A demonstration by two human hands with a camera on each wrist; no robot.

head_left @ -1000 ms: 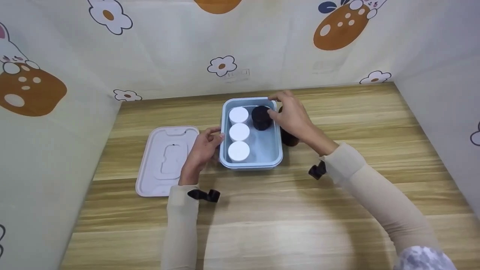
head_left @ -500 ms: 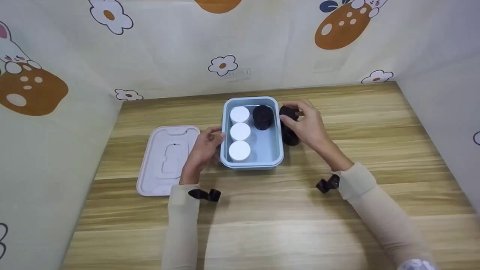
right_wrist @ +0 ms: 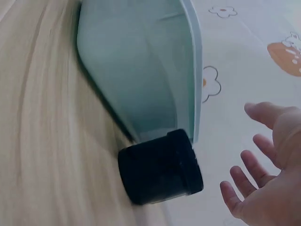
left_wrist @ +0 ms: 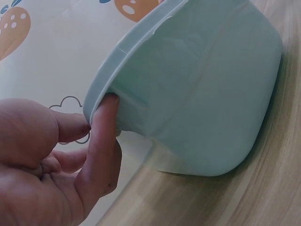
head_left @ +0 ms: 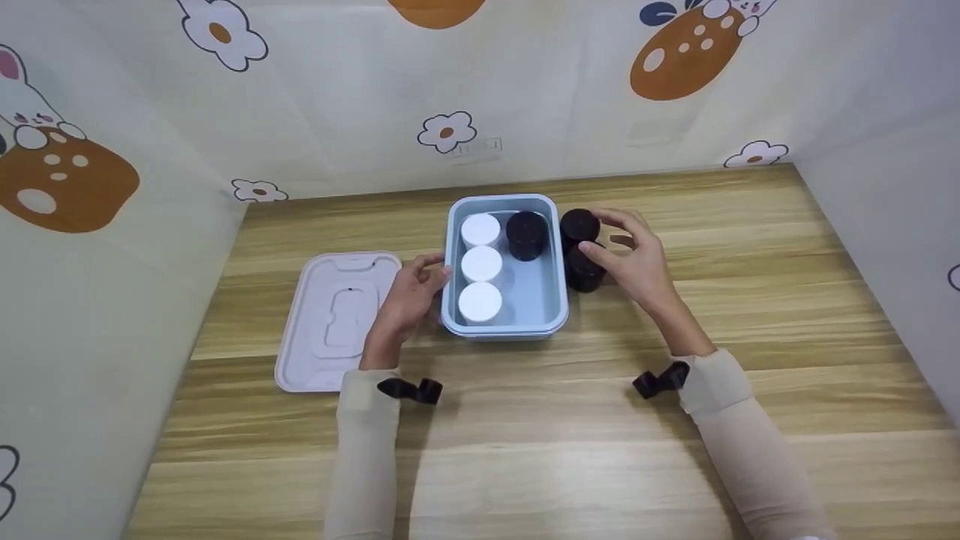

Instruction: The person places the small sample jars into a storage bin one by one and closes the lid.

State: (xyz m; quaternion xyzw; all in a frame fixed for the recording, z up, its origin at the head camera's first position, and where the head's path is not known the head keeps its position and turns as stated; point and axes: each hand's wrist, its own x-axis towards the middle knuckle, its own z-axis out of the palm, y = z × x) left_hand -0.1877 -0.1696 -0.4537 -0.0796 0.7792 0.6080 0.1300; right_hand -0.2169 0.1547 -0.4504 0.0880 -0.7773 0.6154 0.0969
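A light blue container (head_left: 504,199) stands mid-table, holding three white jars (head_left: 481,262) in its left column and one black jar (head_left: 526,234) at its far right. My left hand (head_left: 435,271) grips the container's left rim; in the left wrist view the thumb (left_wrist: 106,127) presses under the rim of the container (left_wrist: 202,94). Two black jars (head_left: 584,271) stand on the table just right of the box. My right hand (head_left: 611,240) hovers beside them with fingers spread, holding nothing. The right wrist view shows one black jar (right_wrist: 160,167) against the container wall (right_wrist: 141,70), with my open right hand (right_wrist: 263,155) apart from it.
A pale pink lid (head_left: 337,319) lies flat on the wooden table left of my left hand. Patterned walls close in the back, left and right sides. Bare wood (head_left: 525,435) stretches toward the near edge.
My right hand has drawn back from the black jar inside the container and moved right, to the two black jars outside. The left hand has not moved.
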